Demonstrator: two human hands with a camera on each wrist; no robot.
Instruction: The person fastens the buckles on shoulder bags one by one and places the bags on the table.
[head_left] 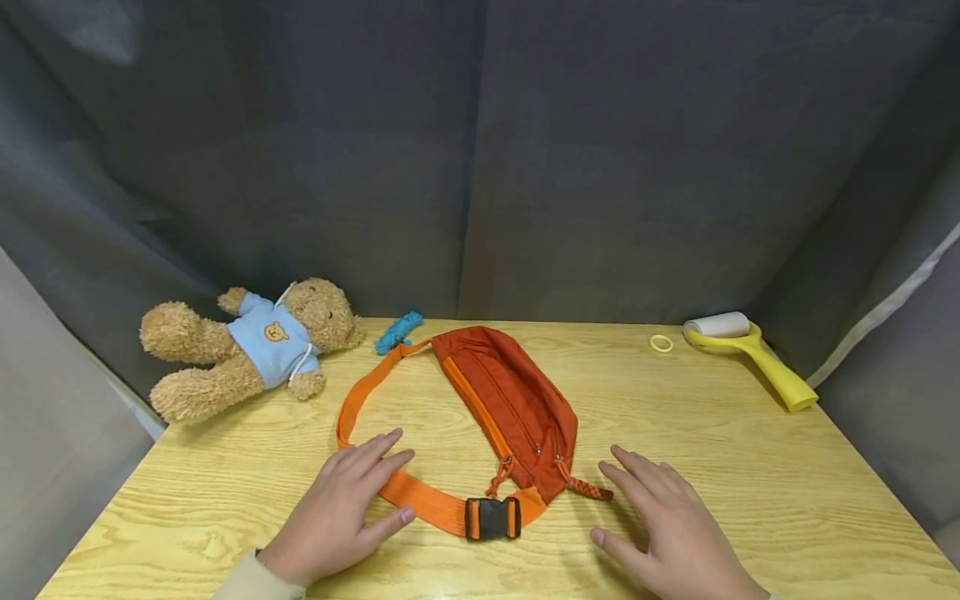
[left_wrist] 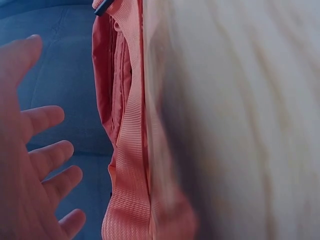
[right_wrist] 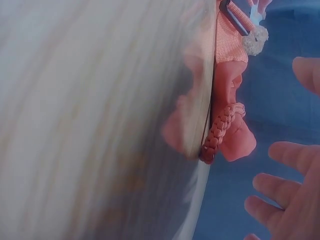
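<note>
A red-orange waist bag (head_left: pixel 506 400) lies on the wooden table, its orange strap (head_left: pixel 431 504) looping round to the left. The black buckle (head_left: pixel 492 518) at the front is fastened. Above the strap's left part hovers my left hand (head_left: pixel 339 508), fingers spread and holding nothing; the left wrist view shows a gap between its fingers and the strap (left_wrist: pixel 129 145). My right hand (head_left: pixel 671 521) hovers to the right of the bag, its fingers loosely extended and nothing in them. Closest to it is the braided zipper pull (head_left: pixel 588 487), also visible as a braided cord (right_wrist: pixel 220 132) in the right wrist view.
A teddy bear (head_left: pixel 277 342) in a light blue hoodie lies at the back left. Beside it is a bundle of blue cord (head_left: pixel 399 332). At the back right are a yellow ring (head_left: pixel 661 343), a white roll (head_left: pixel 717 325) and a yellow handled tool (head_left: pixel 776 367). Dark curtains (head_left: pixel 600 167) stand behind.
</note>
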